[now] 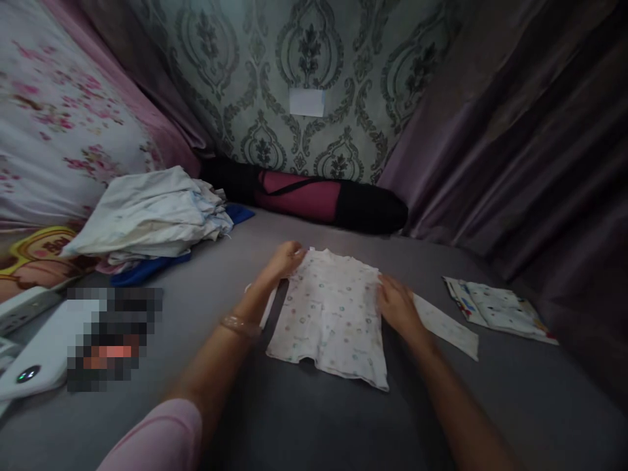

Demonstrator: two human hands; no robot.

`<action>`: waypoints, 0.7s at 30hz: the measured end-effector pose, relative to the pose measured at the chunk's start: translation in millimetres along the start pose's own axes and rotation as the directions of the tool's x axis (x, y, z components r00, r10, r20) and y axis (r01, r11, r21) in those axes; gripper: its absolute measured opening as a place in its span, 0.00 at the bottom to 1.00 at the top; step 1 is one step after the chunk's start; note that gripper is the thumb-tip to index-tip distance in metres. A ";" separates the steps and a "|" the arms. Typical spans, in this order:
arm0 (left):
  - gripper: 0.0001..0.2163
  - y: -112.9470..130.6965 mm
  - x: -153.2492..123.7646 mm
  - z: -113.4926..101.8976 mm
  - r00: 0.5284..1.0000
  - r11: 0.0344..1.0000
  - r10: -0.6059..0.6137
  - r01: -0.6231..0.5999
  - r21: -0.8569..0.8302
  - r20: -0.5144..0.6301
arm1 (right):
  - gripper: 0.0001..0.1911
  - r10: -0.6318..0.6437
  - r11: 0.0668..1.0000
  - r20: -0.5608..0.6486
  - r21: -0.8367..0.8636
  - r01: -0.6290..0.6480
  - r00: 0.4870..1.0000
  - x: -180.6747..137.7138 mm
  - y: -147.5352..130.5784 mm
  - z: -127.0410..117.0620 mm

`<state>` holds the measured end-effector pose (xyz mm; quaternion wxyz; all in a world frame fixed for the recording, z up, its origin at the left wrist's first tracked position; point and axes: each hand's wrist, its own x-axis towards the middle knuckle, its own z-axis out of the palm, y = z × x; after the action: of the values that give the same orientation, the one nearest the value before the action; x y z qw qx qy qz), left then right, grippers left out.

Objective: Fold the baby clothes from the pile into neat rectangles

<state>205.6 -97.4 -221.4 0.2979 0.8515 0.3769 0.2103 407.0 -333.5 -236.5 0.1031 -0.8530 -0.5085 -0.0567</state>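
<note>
Shirt (pixel 333 320): flat, between left fingers (pixel 294 248) and right fingers (pixel 387 286)
Left grip: partly curled at shoulder edge; cannot tell if holding
Right grip: loosely bent by side edge; hold unclear

Around the edges we have a patterned wall (pixel 265 65), drapery and a long bag (pixel 301 196).
The bag, black at both ends and maroon between, lies along the wall's foot, and above it we see a white rectangular plate (pixel 307 103). A purple curtain (pixel 490 150) hangs at our right, and a white cloth with pink flowers (pixel 53 98) at our left. Lower left, we spot a white device (pixel 49 347) near a white power strip (pixel 27 311), beside a pixelated patch.
</note>
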 end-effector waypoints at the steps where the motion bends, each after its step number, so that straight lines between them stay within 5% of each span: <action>1: 0.14 -14.4 -6.1 -16.7 0.996 0.996 -0.083 0.083 0.040 -0.011 | 0.24 -0.063 0.997 0.025 0.044 0.062 0.998 12.1 -25.0 3.2; 5: 0.12 -61.2 -31.6 -58.5 0.936 0.934 -0.352 0.352 0.064 -0.012 | 0.24 -0.210 0.971 0.135 0.146 0.190 0.968 53.4 -108.0 20.5; 8: 0.11 -80.8 -44.5 -63.9 0.920 0.918 -0.393 0.392 0.061 0.005 | 0.29 -0.125 0.985 0.223 0.146 0.093 0.967 78.1 -139.9 38.6; 12: 0.10 -89.0 -49.9 -54.7 0.937 0.938 -0.346 0.346 0.004 0.056 | 0.34 0.010 0.996 0.257 0.085 -0.033 0.966 98.6 -151.3 62.6; 16: 0.10 -82.3 -51.5 -45.7 0.949 0.959 -0.278 0.283 -0.013 0.151 | 0.34 0.032 0.999 0.168 0.037 -0.039 0.985 100.1 -152.9 75.9; 21: 0.12 -61.9 -56.3 -49.9 0.888 0.925 -0.378 0.376 0.060 0.262 | 0.34 0.030 1.000 0.118 -0.005 -0.029 0.993 96.8 -154.7 80.3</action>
<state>109.3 -89.9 -233.5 0.3780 0.7838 0.4919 0.0295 316.4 -160.6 -276.7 0.0724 -0.8624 -0.5010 -0.0052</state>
